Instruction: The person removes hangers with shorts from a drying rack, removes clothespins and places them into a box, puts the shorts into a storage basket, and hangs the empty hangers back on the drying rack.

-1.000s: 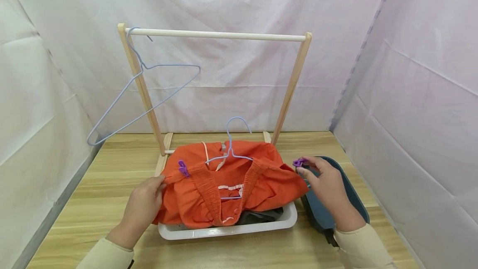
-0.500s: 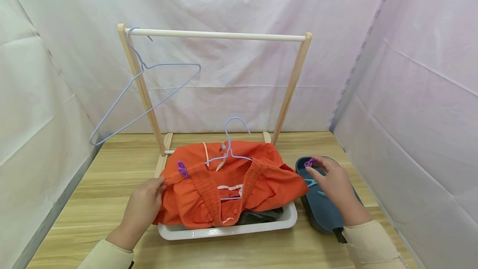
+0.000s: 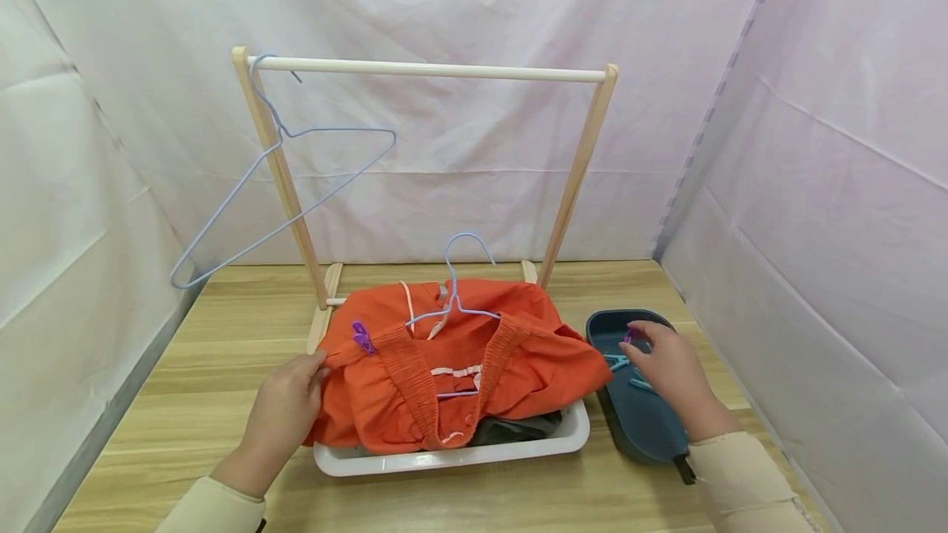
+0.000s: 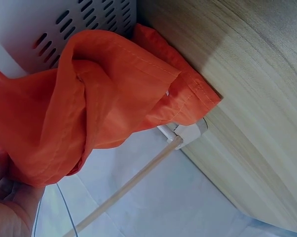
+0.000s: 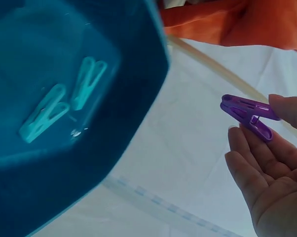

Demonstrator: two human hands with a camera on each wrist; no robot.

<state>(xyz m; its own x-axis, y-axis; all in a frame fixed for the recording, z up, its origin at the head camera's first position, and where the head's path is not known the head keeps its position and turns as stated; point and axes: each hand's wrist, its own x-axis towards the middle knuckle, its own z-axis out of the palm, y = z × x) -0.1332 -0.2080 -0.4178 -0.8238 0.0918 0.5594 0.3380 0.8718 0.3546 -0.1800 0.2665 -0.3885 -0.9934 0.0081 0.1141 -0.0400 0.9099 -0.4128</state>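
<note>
An orange garment (image 3: pixel 459 352) with a gathered neckline lies over a white basket (image 3: pixel 452 461), with a blue wire hanger (image 3: pixel 454 286) inside its neck. A purple clothespin (image 3: pixel 363 337) is clipped on its left shoulder. My left hand (image 3: pixel 285 410) grips the garment's left edge; in the left wrist view the orange cloth (image 4: pixel 109 94) hangs from the fingers. Above the dark blue bin (image 3: pixel 637 426), my right hand (image 3: pixel 670 368) pinches another purple clothespin (image 5: pixel 249 114) between thumb and fingers. Teal clothespins (image 5: pixel 44 113) lie inside that bin.
Behind the basket stands a wooden rack with a white rail (image 3: pixel 429 68). A second blue hanger (image 3: pixel 333 130) hangs at its left end. Dark cloth (image 3: pixel 514 429) shows under the garment. White curtains (image 3: pixel 815 187) enclose the wooden table (image 3: pixel 185 368).
My right hand has moved right and slightly down, away from the garment and over the blue bin, with the purple clothespin. My left hand stays on the garment.
</note>
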